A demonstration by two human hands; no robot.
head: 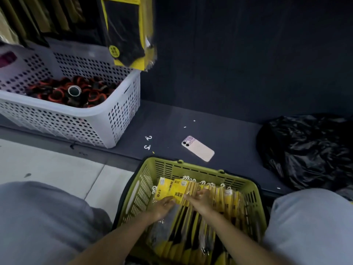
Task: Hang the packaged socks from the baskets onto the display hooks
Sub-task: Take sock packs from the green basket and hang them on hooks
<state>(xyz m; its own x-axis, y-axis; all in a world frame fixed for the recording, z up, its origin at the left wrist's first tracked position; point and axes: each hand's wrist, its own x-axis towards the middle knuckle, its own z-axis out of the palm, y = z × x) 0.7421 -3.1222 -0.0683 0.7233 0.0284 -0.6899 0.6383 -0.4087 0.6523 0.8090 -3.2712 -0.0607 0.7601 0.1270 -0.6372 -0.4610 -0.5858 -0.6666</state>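
A green basket stands between my knees, packed with yellow-and-black sock packs standing on edge, white hooks at their tops. My left hand and my right hand both reach into it and pinch a small stack of yellow sock packs at the basket's front left. Up at the top left, a yellow-and-black sock pack hangs on the display, beside darker packs; the hooks themselves are out of view.
A white perforated basket holding red-and-black rolled items sits on the dark shelf base at left. A pink phone and two loose white hooks lie on that base. A black plastic bag lies at right. My grey-trousered knees flank the green basket.
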